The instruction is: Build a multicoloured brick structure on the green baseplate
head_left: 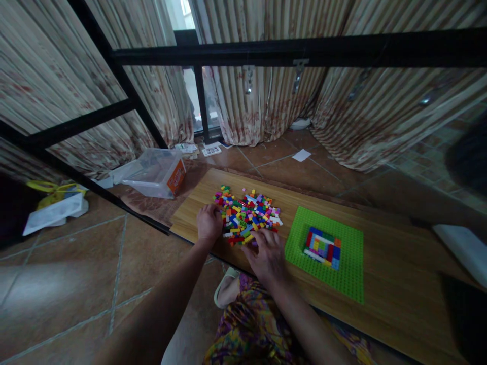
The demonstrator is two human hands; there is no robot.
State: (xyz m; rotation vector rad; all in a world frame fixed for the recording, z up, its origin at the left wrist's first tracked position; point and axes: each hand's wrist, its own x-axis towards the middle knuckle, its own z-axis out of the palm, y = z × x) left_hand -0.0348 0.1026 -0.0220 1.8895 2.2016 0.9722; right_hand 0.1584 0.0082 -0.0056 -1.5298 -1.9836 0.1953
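Note:
A loose pile of small toy building bricks (243, 215) in many colours lies on the wooden table. At the pile's left edge is my left hand (209, 223), its fingers curled in; whatever they hold, if anything, is hidden. My right hand (268, 253) reaches over the pile's near side, thumb and fingers apart, close to a yellow brick (248, 239). To the right, a green baseplate (300, 223) lies flat on the table. On its middle stands a low, roughly square build (322, 247) of blue, red, white, yellow and orange bricks.
Beyond the wooden tabletop (395, 284), a clear plastic box (152, 175) with an orange label sits on the floor at the left. A black metal frame (266, 55) crosses before the curtains. A white object (462, 251) lies at the right end.

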